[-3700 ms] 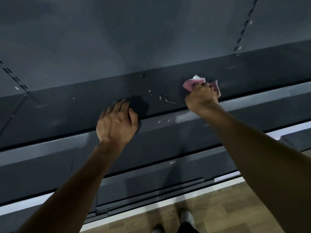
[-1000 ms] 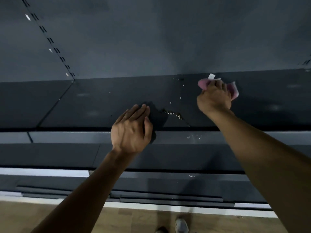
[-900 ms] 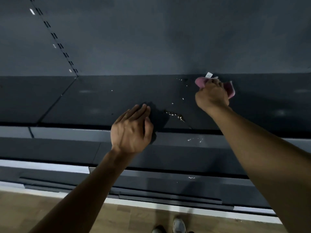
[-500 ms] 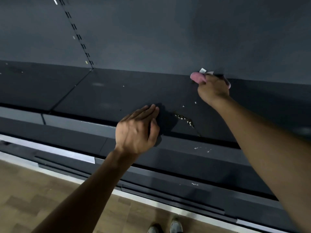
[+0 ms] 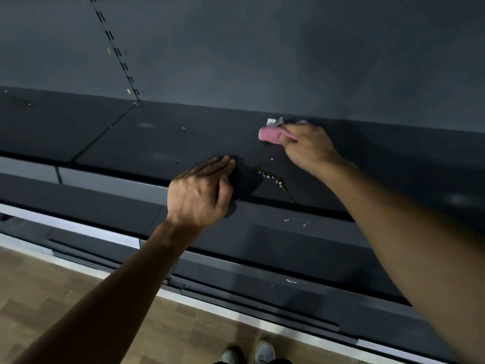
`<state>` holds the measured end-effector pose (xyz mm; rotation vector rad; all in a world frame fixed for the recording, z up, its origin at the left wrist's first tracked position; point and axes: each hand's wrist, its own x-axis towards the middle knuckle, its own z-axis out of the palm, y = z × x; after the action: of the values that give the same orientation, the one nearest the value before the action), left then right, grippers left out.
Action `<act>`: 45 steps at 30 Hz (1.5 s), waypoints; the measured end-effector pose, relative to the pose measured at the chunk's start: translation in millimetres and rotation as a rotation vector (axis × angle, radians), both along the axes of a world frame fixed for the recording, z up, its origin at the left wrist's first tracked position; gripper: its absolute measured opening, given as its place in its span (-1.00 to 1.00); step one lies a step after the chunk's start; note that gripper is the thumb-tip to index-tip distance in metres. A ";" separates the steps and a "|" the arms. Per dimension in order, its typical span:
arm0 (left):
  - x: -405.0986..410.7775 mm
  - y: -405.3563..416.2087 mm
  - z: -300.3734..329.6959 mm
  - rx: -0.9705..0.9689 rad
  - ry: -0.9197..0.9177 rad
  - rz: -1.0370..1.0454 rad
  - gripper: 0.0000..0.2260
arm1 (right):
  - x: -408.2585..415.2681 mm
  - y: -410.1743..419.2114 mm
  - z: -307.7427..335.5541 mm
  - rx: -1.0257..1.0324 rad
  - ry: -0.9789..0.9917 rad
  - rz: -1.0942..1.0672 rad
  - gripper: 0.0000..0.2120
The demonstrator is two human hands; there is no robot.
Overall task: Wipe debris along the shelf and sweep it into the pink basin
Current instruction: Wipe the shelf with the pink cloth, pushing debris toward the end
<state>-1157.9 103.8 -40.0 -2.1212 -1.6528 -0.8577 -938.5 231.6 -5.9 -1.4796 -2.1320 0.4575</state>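
Observation:
My right hand (image 5: 308,147) grips a pink cloth (image 5: 270,134) with a small white tag, pressed on the dark shelf (image 5: 162,143) close to the back wall. A short line of pale crumbs (image 5: 271,177) lies on the shelf between my hands, near the front edge. One loose crumb (image 5: 272,159) sits just below the cloth. My left hand (image 5: 200,191) rests at the shelf's front edge, fingers straight and together, left of the crumbs. No pink basin is in view.
The shelf runs left past a seam (image 5: 105,132) under a slotted upright (image 5: 118,56) in the back wall. A lower shelf lip (image 5: 296,222) carries a few white specks. Wooden floor (image 5: 52,285) and my shoes (image 5: 246,354) are below.
The view has swung left along the shelf. My right hand with the cloth has slid slightly left along the back of the shelf. My left hand has stayed at the front edge beside the crumbs.

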 end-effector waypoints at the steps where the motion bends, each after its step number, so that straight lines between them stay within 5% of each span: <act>1: 0.4 -0.5 0.2 -0.002 -0.001 0.002 -0.64 | 0.7 -6.3 0.1 0.000 0.024 0.021 -0.72; 8: 2.8 -3.1 2.3 -0.006 -0.013 0.013 -0.63 | 8.8 -30.5 12.1 -0.067 0.066 0.148 -0.83; 13: 0.9 -2.3 0.8 -0.001 -0.014 0.004 -0.64 | 21.5 -8.2 34.5 -0.010 0.287 -0.186 -0.77; 20: 1.2 -1.6 -0.8 0.011 -0.017 0.009 -0.65 | 14.6 25.9 45.4 -0.019 0.245 -0.449 -0.70; 27: 0.5 -1.7 0.3 -0.003 -0.021 0.023 -0.64 | -23.4 43.2 -0.7 -0.097 -0.090 -0.284 -0.69; 33: -0.1 -1.0 -1.4 0.007 -0.045 0.032 -0.65 | -35.9 52.1 3.2 -0.038 -0.188 -0.174 -0.71; 40: 0.2 -0.6 -0.5 0.021 -0.038 0.019 -0.64 | -33.8 25.6 8.9 -0.049 -0.071 0.086 -0.82; 45: 0.5 -1.7 -1.1 0.013 -0.041 0.025 -0.65 | -27.2 5.1 20.2 -0.114 -0.003 0.191 -0.69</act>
<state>-1157.4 102.1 -41.1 -2.0833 -1.6855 -0.9075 -965.7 236.6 14.2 -1.3420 -2.2940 0.6554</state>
